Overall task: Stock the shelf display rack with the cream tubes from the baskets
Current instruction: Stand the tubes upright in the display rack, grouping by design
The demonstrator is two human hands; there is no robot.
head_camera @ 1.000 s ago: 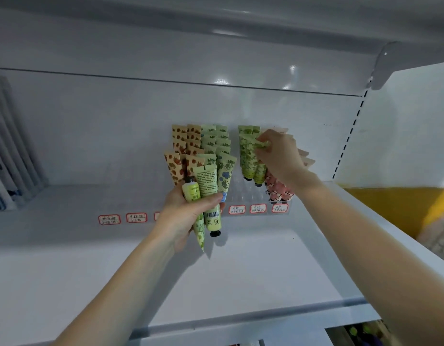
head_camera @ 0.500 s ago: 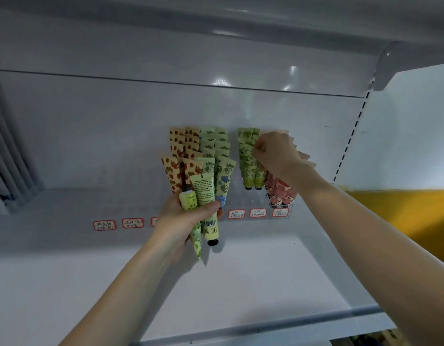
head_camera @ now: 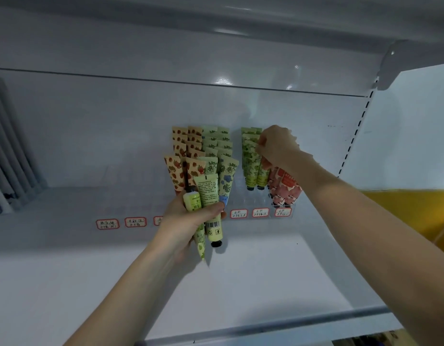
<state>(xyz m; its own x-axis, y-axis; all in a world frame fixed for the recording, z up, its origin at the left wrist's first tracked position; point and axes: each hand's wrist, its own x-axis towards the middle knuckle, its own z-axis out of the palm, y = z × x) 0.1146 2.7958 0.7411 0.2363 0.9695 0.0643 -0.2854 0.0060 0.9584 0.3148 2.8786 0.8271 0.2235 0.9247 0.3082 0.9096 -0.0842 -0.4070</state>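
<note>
A clear display rack (head_camera: 243,196) stands at the back of the white shelf, its front edge carrying red-framed labels. It holds rows of orange strawberry tubes (head_camera: 181,146), pale green tubes (head_camera: 217,143), green tubes (head_camera: 248,156) and red tubes (head_camera: 285,188). My left hand (head_camera: 188,218) grips a bunch of green cream tubes (head_camera: 209,196) in front of the rack. My right hand (head_camera: 275,146) is curled over the top of a green tube (head_camera: 263,174) in the green row; its fingertips are hidden.
The white shelf board (head_camera: 265,270) runs toward me to a metal front rail (head_camera: 303,320). Another shelf hangs overhead. Grey upright slats (head_camera: 8,146) stand at the far left. A perforated upright (head_camera: 355,136) and a yellow surface (head_camera: 415,211) lie to the right.
My right hand has lowered a little onto the green row, pushing a tube down. My left hand holds its bunch much as before. The view has drifted slightly.
</note>
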